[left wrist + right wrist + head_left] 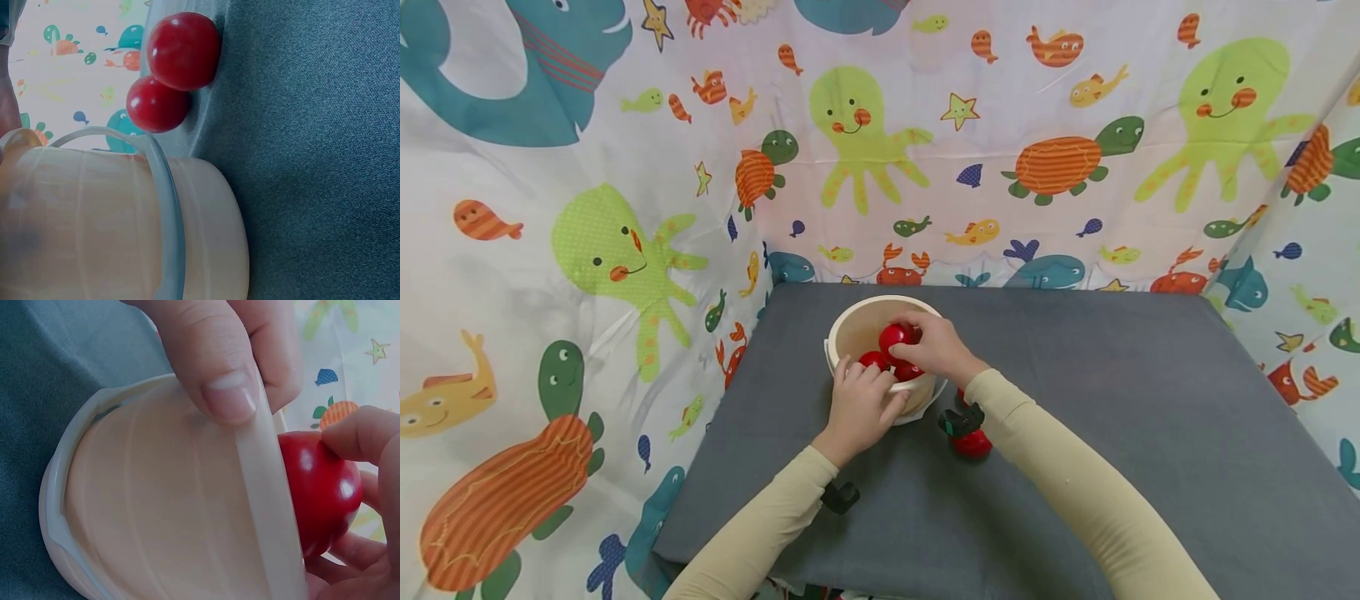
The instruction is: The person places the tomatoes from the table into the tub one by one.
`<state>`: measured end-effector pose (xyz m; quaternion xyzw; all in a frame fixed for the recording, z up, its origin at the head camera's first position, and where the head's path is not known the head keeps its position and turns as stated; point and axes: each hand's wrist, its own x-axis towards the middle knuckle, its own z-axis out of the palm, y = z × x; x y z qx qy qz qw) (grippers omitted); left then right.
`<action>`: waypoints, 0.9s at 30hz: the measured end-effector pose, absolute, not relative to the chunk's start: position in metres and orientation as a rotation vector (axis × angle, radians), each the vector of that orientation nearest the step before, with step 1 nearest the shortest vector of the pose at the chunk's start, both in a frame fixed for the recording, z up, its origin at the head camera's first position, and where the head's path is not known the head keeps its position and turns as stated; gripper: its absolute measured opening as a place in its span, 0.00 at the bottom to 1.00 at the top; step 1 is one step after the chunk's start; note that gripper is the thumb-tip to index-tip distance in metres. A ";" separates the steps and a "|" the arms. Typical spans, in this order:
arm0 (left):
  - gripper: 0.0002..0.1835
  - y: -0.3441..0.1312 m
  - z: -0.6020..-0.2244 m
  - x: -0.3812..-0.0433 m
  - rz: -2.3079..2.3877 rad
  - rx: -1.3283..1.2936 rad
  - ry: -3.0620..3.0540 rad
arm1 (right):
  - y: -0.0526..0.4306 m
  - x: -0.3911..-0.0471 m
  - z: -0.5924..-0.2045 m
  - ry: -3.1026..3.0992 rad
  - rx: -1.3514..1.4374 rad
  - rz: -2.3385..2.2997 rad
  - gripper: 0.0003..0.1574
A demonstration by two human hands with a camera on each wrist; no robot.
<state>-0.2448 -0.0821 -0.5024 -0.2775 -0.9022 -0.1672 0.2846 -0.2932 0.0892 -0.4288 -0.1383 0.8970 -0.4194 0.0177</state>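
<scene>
A cream bucket (919, 403) with a pale handle (169, 206) hanging against its side stands on the table. My left hand (859, 407) grips its near rim; in the right wrist view the thumb (228, 394) lies on the outer wall, with fingers over the edge. At the bucket's mouth my right hand (938, 347) holds a shiny red apple (322, 490), fingers and thumb spread round it. More red apples (907, 372) lie inside just below, partly covered by the hands.
Two red apples (184, 51) sit on the grey cloth close to the bucket's right side, partly hidden by the right wrist in the head view. A patterned sea-animal curtain (917, 225) hangs behind and at both sides of the grey table (1120, 433).
</scene>
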 end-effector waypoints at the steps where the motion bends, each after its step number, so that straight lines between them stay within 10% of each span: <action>1: 0.14 -0.082 -0.502 -0.245 -0.450 -0.743 -2.410 | 0.089 -0.293 -0.429 2.787 -0.430 -1.295 0.37; 27: 0.13 -0.082 -0.502 -0.243 -0.461 -0.739 -2.415 | 0.097 -0.293 -0.430 2.745 -0.351 -1.430 0.30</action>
